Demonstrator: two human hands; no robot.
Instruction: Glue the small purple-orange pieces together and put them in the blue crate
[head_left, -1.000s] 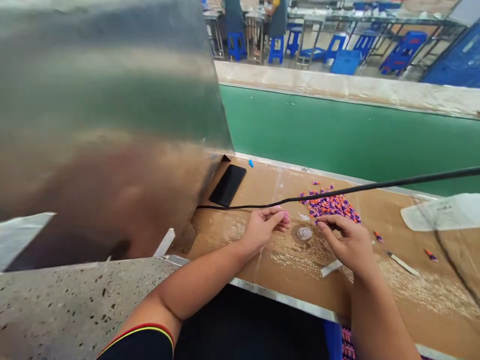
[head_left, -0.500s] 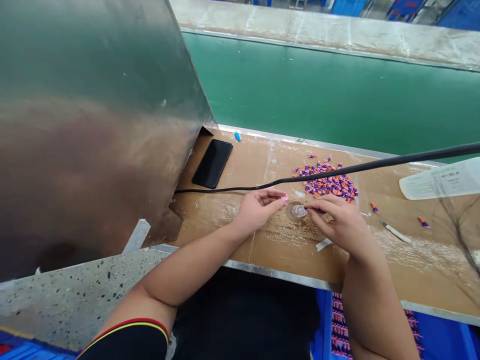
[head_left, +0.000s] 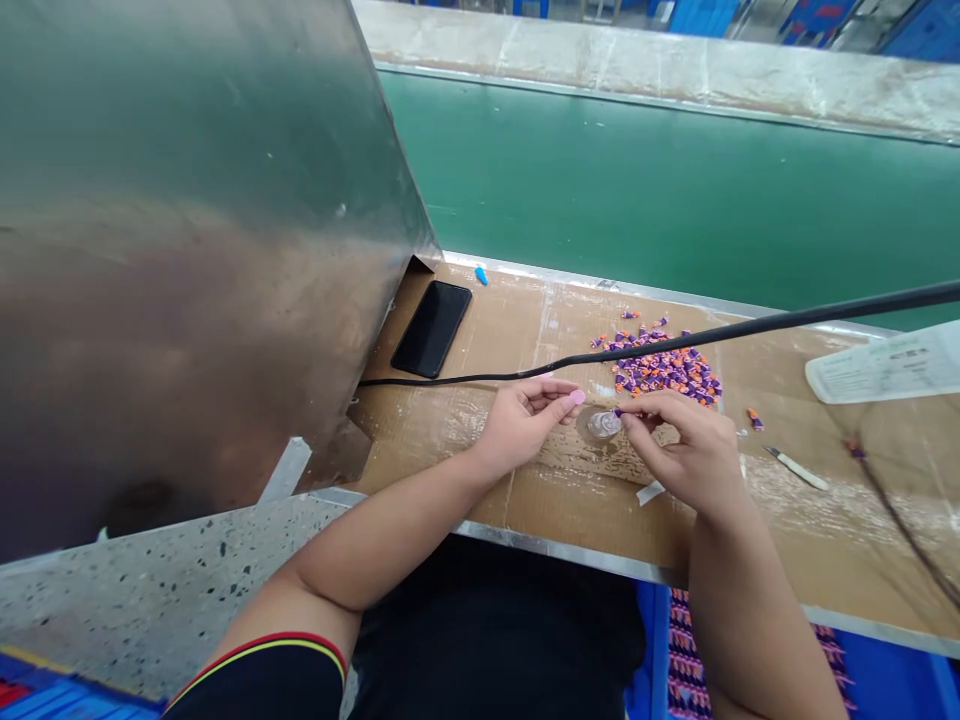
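Purple and tiny, the piece (head_left: 619, 412) the right hand (head_left: 686, 440) pinches at the clear pot (head_left: 603, 426) looks light and stiff to me, best held by its sides; the left hand (head_left: 519, 425) pinches a pink disc (head_left: 577, 397).

Pink piece (head_left: 577, 397): small, pale, rounded edge, flat-looking. Pinched between thumb and fingers of the left hand (head_left: 525, 418), its end projecting past the tips, above the brown tabletop (head_left: 585, 505). Purple piece (head_left: 618, 412): tiny, dark, mostly covered by the thumb and forefinger of the right hand (head_left: 686, 445) gripping it; sits by the near-right rim of the clear container (head_left: 603, 426), contact unclear. Container: small, round, transparent, resting on the tabletop between both hands; contents indistinct.
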